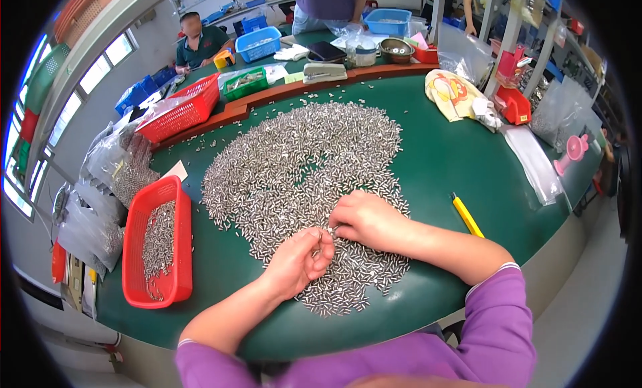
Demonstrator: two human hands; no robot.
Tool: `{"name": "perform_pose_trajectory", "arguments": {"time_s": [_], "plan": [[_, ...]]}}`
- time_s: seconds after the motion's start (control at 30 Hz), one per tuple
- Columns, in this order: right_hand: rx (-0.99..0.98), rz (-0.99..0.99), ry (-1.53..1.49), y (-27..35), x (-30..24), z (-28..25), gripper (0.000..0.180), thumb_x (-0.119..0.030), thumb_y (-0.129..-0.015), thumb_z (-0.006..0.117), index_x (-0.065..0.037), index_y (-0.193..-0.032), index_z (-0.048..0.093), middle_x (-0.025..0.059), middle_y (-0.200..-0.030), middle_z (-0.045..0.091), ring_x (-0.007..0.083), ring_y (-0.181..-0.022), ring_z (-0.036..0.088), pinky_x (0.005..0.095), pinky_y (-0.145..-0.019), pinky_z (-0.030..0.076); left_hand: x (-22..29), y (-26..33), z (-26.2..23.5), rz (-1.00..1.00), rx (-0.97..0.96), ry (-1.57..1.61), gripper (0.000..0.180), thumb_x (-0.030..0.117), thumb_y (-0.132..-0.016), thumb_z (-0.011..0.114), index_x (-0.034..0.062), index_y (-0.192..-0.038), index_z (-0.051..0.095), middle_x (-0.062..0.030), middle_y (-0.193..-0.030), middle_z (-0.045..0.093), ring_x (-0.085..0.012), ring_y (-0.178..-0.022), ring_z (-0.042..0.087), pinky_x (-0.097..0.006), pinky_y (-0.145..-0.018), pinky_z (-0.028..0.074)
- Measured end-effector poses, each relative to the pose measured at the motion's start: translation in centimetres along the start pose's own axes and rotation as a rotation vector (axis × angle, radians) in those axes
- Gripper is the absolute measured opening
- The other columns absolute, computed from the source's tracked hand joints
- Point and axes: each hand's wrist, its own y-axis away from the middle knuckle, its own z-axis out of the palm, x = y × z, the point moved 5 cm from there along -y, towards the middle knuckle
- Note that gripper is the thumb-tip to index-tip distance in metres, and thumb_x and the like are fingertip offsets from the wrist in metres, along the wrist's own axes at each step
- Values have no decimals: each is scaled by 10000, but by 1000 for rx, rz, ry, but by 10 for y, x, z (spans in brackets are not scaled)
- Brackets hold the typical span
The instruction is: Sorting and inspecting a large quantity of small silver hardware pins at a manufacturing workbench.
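Note:
A broad pile of small silvery metal pins spreads over the green tabletop. At the near part of this pile, my two hands are close together. My left hand is closed, thumb and forefinger pinched on what looks like one small metal pin. Just to its right and slightly farther away, my right hand has its fingers bunched at the pins; what they grip is hidden. To the left stands a red plastic basket with a heap of the same pins in it.
A yellow utility knife lies right of my right forearm. Clear bags of pins stand at the left edge. Along the back run a reddish-brown raised edge, a stapler and a green tray. A person sits beyond.

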Motion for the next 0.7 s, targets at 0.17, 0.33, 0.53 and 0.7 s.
{"name": "perform_pose_trajectory", "arguments": {"time_s": [0.17, 0.33, 0.53, 0.7], "plan": [[102, -47, 44, 2, -1, -5, 131, -167, -723, 640, -99, -835, 648, 44, -793, 572, 240, -795, 538, 352, -713, 448, -3, 0, -2, 3, -1, 10, 135, 169, -916, 412, 50, -916, 476, -34, -784, 498, -86, -573, 391, -191, -467, 315], [134, 1, 7, 0, 1, -8, 124, -167, -721, 642, -100, -825, 657, 47, -813, 587, 245, -808, 553, 365, -736, 452, -3, 2, -1, 1, -24, 34, 126, 153, -913, 401, 53, -895, 475, -48, -765, 498, -97, -571, 389, -201, -471, 318], [208, 29, -219, -8, -11, -26, 117, -172, -738, 626, -104, -828, 654, 52, -809, 592, 229, -813, 565, 352, -748, 452, -2, 2, -2, 2, -30, 77, 78, 93, -881, 411, 51, -903, 472, -56, -773, 507, -100, -573, 397, -206, -474, 322], [190, -57, -358, -6, -35, -28, 137, -167, -787, 613, -105, -896, 670, 45, -886, 572, 184, -852, 566, 295, -732, 466, 5, 10, 11, 51, -96, 74, 88, 84, -891, 447, 70, -972, 480, -23, -785, 525, -64, -555, 403, -184, -467, 316]]}}
